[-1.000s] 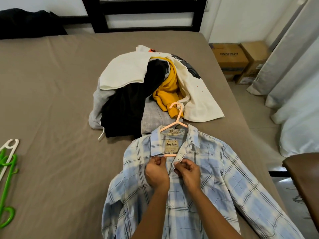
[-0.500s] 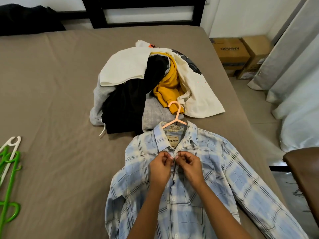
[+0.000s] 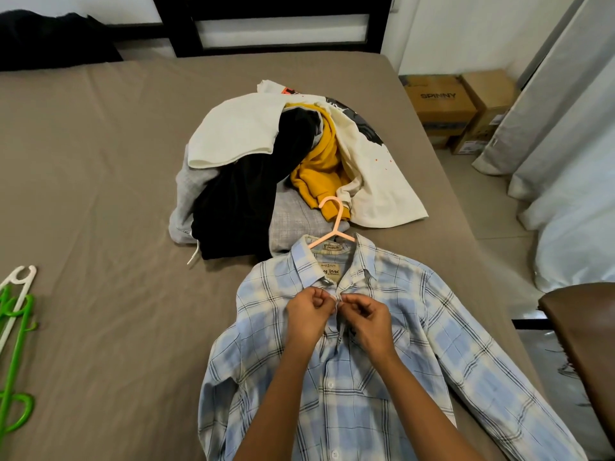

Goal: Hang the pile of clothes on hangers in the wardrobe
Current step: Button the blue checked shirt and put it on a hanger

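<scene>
A blue and white plaid shirt (image 3: 409,331) lies face up on the brown bed (image 3: 100,194). A pink hanger (image 3: 334,224) is inside it, with its hook sticking out past the collar. My left hand (image 3: 307,312) and my right hand (image 3: 366,317) meet just below the collar. Each pinches one edge of the shirt's front opening at the top button. Beyond the shirt sits a pile of clothes (image 3: 283,171): white, black, grey and mustard yellow pieces.
Green hangers (image 3: 15,357) and a white hanger (image 3: 16,294) lie at the bed's left edge. Cardboard boxes (image 3: 456,108) and grey curtains (image 3: 559,128) stand to the right of the bed. A brown chair (image 3: 585,344) is at the right. A dark garment (image 3: 50,41) lies at the headboard.
The two collar sides have been drawn together, covering most of the neck label. Both hands stayed at the top button, pinching the shirt's front edges closer.
</scene>
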Motion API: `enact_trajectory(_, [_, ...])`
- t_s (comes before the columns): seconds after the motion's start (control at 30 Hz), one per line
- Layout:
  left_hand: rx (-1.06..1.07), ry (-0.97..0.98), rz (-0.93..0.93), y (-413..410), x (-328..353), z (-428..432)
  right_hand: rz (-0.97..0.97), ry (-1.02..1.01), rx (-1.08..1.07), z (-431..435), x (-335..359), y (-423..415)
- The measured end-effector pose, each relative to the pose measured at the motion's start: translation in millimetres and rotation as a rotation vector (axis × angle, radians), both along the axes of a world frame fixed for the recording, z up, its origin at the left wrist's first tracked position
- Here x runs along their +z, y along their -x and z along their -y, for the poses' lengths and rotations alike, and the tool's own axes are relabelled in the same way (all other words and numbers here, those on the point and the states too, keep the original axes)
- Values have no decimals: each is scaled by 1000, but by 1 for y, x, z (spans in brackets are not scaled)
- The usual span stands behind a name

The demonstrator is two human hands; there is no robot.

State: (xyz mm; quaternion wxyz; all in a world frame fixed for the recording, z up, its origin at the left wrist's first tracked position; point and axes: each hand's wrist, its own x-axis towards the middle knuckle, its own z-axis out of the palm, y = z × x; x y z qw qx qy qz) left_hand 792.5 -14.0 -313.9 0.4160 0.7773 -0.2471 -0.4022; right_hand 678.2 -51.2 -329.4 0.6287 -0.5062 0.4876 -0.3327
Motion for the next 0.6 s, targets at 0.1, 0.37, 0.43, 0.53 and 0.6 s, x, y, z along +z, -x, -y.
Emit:
enact_trajectory(0.1, [-5, -10, 27, 0, 1, 1, 5, -14, -3, -1, 0, 0])
enact_trajectory(0.37, [-9, 21, 68, 1, 4, 0, -115, 70, 61, 2, 0, 4])
enact_trajectory(0.43, [10, 30, 54, 5, 3, -2, -156, 76, 16, 1, -1, 1])
enact_trajectory(0.53, [90, 42, 4, 10, -2, -6, -202, 97, -30, -2, 2, -5])
enact_trajectory(0.6, [136, 40, -21, 12, -5, -6, -206, 105, -49, -5, 4, -10])
